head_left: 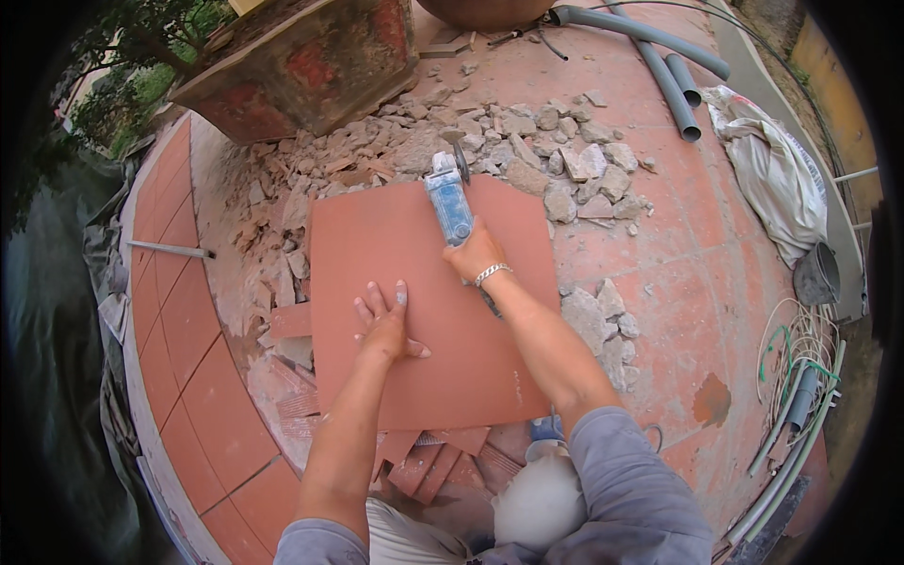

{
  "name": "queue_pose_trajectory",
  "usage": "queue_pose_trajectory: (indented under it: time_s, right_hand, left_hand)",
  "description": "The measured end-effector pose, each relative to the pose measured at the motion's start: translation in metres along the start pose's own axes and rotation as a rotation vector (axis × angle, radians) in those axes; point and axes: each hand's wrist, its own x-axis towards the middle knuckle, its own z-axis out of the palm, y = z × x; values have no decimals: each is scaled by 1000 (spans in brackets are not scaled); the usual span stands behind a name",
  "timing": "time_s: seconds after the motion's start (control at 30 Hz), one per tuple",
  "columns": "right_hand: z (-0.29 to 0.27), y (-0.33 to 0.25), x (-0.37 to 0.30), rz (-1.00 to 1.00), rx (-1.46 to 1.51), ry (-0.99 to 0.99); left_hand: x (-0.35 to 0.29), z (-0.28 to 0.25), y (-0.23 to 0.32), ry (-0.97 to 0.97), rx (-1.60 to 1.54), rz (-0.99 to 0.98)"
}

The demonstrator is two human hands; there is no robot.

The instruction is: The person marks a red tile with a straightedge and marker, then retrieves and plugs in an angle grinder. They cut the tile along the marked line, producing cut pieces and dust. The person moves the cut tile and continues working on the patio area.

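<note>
Nearest the person's knees, broken tile pieces (438, 468) lie below the near edge of a large reddish tile (377, 235). On that tile the left grip (384, 330) rests flat, fingers spread, with hold of nothing. Farther up and to its right, the right grip (476, 254) is closed around the body of a blue grinder (450, 209), which lies along the hand and points away above the tile. Its dark disc (461, 162) is at the tile's far edge; whether they touch I cannot tell. Beyond spreads grey rubble (589, 165), then a large planter (325, 71) at upper left.
</note>
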Motion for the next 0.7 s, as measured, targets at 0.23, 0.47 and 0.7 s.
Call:
queue_pose_trajectory:
  time_s: [0.23,0.47,0.7]
  right_hand:
    - [1,-1,-1,-8,-41,25]
    - [0,0,0,4,-38,6]
    - [2,1,-2,0,-58,28]
  left_hand:
    - [0,-1,2,-10,15,-10]
    - [-1,-3,5,-20,23,-25]
    - [-2,-3,4,-15,4,-21]
